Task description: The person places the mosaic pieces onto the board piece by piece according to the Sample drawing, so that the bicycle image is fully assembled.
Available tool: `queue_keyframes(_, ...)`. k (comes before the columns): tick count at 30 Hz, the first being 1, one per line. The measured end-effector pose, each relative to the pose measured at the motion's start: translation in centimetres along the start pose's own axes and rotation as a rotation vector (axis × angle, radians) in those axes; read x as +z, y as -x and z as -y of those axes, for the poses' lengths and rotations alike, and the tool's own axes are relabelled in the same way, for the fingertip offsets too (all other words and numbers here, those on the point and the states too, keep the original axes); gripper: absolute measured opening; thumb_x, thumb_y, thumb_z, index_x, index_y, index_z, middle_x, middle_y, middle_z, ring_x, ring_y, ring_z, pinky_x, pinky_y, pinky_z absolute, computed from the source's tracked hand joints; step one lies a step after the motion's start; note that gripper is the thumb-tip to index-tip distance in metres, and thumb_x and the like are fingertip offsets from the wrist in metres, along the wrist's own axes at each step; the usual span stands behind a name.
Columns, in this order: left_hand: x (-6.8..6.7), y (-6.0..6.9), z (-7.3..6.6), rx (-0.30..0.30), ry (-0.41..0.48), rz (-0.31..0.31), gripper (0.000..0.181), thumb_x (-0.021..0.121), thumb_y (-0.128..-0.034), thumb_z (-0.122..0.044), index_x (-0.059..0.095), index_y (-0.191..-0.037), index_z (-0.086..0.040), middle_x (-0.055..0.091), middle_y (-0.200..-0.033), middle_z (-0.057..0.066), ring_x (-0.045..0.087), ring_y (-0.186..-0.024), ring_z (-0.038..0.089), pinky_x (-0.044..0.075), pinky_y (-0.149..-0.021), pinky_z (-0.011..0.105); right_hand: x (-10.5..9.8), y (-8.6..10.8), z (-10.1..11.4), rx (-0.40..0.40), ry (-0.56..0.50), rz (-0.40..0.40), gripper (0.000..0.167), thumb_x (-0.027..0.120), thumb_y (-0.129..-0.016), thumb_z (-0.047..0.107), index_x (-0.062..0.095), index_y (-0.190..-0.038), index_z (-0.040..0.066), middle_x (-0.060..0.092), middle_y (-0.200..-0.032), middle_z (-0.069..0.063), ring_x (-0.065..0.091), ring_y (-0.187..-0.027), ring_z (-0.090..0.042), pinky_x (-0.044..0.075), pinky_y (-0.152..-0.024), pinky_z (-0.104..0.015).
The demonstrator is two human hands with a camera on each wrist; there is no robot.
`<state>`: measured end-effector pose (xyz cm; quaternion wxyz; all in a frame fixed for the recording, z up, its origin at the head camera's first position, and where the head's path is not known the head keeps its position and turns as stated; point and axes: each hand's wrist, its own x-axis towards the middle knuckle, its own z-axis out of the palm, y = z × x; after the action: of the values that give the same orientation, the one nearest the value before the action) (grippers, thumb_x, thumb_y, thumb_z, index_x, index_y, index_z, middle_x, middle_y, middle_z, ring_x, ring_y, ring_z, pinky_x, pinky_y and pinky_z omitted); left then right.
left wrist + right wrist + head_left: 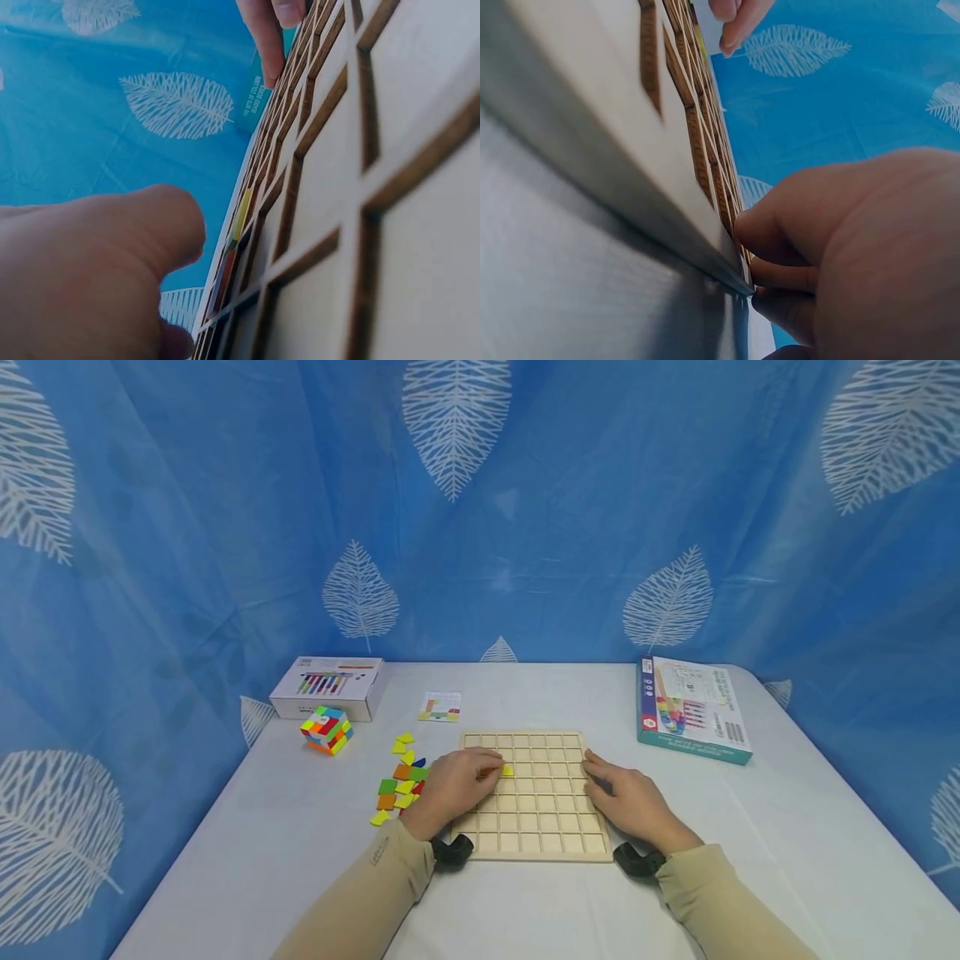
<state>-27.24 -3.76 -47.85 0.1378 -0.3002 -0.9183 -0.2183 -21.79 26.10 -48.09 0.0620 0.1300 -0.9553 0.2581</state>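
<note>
A wooden grid board point(550, 858) lies flat on the table. My left hand point(465, 778) hovers over its upper left part, fingertips bent down beside a yellow tile point(507, 770) set in a cell. In the left wrist view, the yellow tile point(241, 215) and a reddish tile point(223, 279) sit in neighbouring cells. No piece shows between the left fingertips in the right wrist view. My right hand point(633, 800) holds the board's right edge; in the right wrist view its thumb point(769, 225) lies over the rim and its fingers meet the outer side.
Loose coloured tiles point(387, 787) lie left of the board. A small pattern card point(440, 707) is behind them. A puzzle cube point(327, 730) and a white box point(327, 687) stand back left; a flat teal-edged box point(693, 707) lies back right.
</note>
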Motion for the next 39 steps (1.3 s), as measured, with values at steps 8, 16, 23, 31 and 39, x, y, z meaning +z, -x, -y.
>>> queue_keyframes(8,-0.4,0.3,-0.1,0.104,-0.024,0.12,0.027,0.067,-0.0989,-0.029,0.078,-0.123,-0.023,0.073,-0.127,-0.009,0.068,-0.122,0.013,0.057,-0.095,0.036,0.1,0.0,-0.2,0.006,0.006,-0.001,0.046,0.06,-0.102,0.023,0.059,-0.142,0.001,0.05,-0.155,-0.012,0.053,-0.136,-0.041,0.044,-0.107,-0.059)
queue_keyframes(16,-0.5,0.7,0.0,0.063,0.014,0.066,0.022,0.067,-0.0989,-0.027,0.081,-0.114,-0.02,0.076,-0.119,-0.009,0.071,-0.115,0.014,0.059,-0.09,0.036,0.3,-0.1,-0.1,0.01,0.006,0.007,0.047,0.061,-0.102,0.024,0.059,-0.142,0.001,0.05,-0.155,-0.012,0.053,-0.136,-0.042,0.044,-0.107,-0.06)
queue_keyframes(23,-0.7,1.0,0.7,-0.082,0.292,-0.137,0.019,0.07,-0.0976,-0.019,0.081,-0.111,-0.012,0.078,-0.114,0.001,0.057,-0.052,0.0,0.05,-0.053,0.024,0.1,0.1,0.1,0.01,0.005,0.006,0.045,0.061,-0.102,0.021,0.059,-0.142,0.001,0.05,-0.155,-0.011,0.052,-0.136,-0.042,0.043,-0.108,-0.06)
queue_keyframes(31,-1.5,0.9,2.0,-0.297,0.241,-0.253,0.017,0.075,-0.0926,-0.019,0.082,-0.109,-0.018,0.078,-0.112,0.001,0.064,-0.06,0.017,0.054,-0.063,0.032,-0.2,0.2,0.1,0.007,-0.002,-0.007,0.044,0.06,-0.102,0.021,0.06,-0.141,0.0,0.05,-0.155,-0.012,0.052,-0.136,-0.043,0.043,-0.108,-0.061)
queue_keyframes(39,-4.1,2.5,4.3,-0.55,0.195,-0.226,0.024,0.072,-0.095,-0.024,0.078,-0.118,-0.019,0.074,-0.126,0.005,0.07,-0.097,0.03,0.057,-0.083,0.045,-0.1,0.1,-0.1,0.006,-0.019,-0.015,0.044,0.061,-0.101,0.019,0.06,-0.141,0.0,0.051,-0.154,-0.011,0.052,-0.137,-0.042,0.043,-0.108,-0.06)
